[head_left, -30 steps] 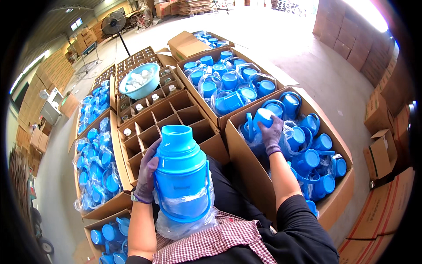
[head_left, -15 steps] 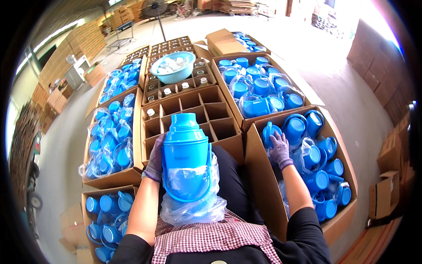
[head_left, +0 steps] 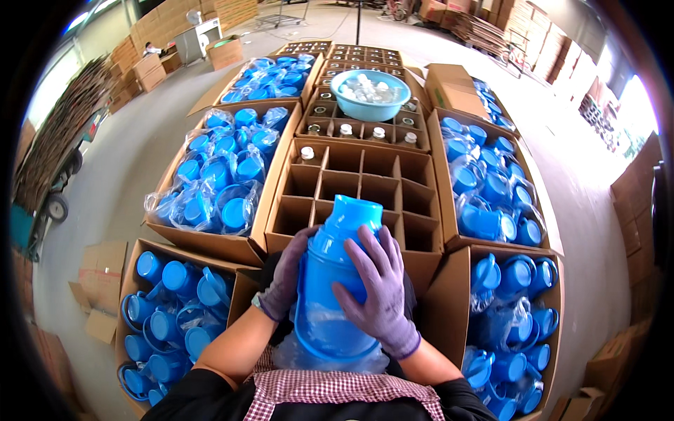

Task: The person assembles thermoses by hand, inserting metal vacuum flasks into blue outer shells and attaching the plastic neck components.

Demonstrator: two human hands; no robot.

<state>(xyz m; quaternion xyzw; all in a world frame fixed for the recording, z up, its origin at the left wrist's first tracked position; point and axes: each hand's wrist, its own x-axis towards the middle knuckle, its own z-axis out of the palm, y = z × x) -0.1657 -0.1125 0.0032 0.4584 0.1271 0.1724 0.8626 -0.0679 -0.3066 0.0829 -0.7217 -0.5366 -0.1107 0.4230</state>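
A blue plastic thermos flask (head_left: 330,281) stands upright at my lap, its narrower top toward the boxes. Clear plastic film (head_left: 295,353) bunches round its base, and part of its loop handle shows low on the front. My left hand (head_left: 284,275), in a purple-grey glove, is wrapped round the flask's left side; its fingertips are partly hidden. My right hand (head_left: 379,295), gloved alike, lies against the front right of the flask with its fingers spread. Just beyond the flask is a divided carton (head_left: 361,144) with a silvery capped bottle neck (head_left: 307,156) in one far-left cell.
Open cartons of blue flasks or jugs, many bagged, flank me: near left (head_left: 246,277), farther left (head_left: 277,182), near right (head_left: 460,295) and farther right (head_left: 442,189). A light-blue basin (head_left: 370,109) of small clear-white pieces sits on another divided carton. A wheeled cart (head_left: 56,208) stands far left.
My right hand has left the blue items in the right-hand carton and now rests on the flask. My left hand stays on the flask. The view has turned to the left.
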